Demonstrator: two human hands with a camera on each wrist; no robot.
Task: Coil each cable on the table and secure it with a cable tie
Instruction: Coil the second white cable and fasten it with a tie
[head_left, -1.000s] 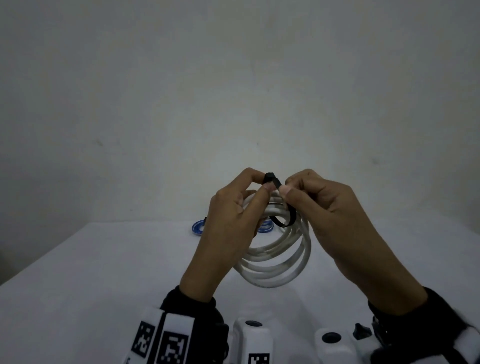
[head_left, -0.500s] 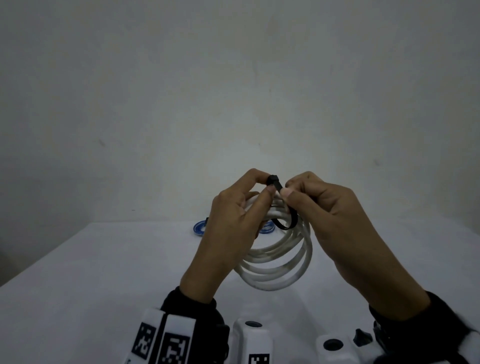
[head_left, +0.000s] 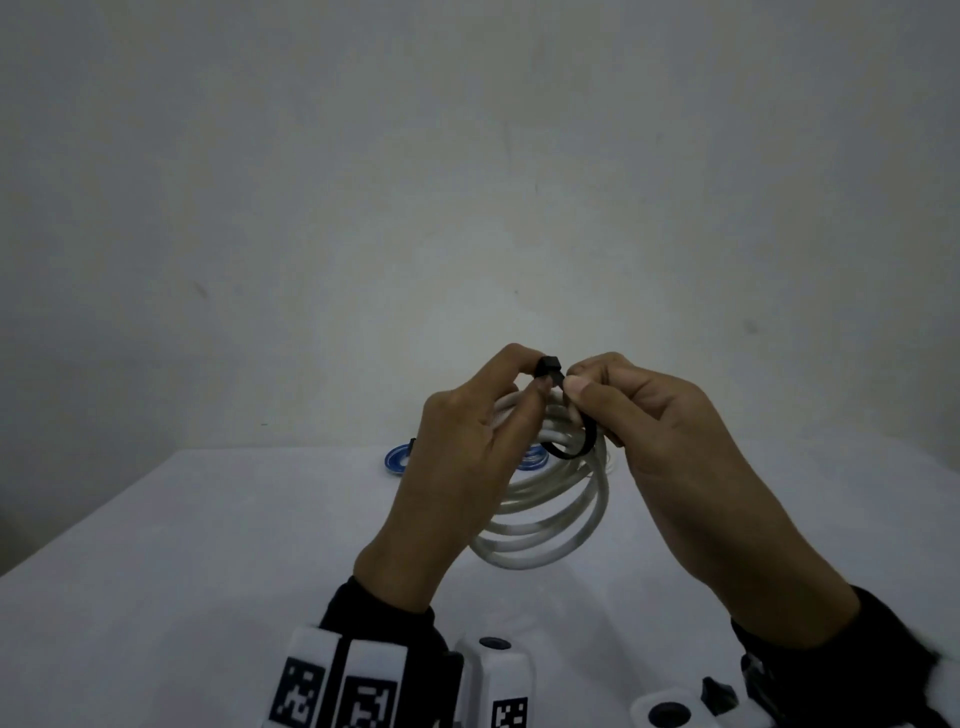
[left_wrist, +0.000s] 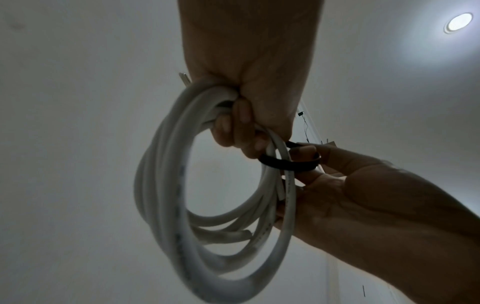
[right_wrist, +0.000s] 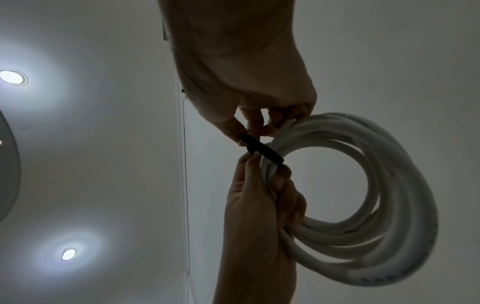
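A white cable coil (head_left: 550, 525) hangs in the air above the table, held up between both hands. My left hand (head_left: 537, 375) has its lower fingers (left_wrist: 233, 125) curled round the coil's top strands (left_wrist: 166, 185), while its thumb and forefinger pinch the head of a black cable tie (head_left: 549, 365). The tie (left_wrist: 288, 163) loops around the strands (right_wrist: 389, 185). My right hand (head_left: 574, 378) pinches the tie's strap (right_wrist: 265, 152) just beside the head. Both hands are nearly touching.
A blue cable coil (head_left: 396, 458) lies on the white table (head_left: 208, 545) behind my hands, mostly hidden by them. A plain wall stands behind the table. Ceiling lights (right_wrist: 11, 77) show in the wrist views.
Hands and coil have drifted very slightly right and down. Both grips on the tie and the coil are unchanged.
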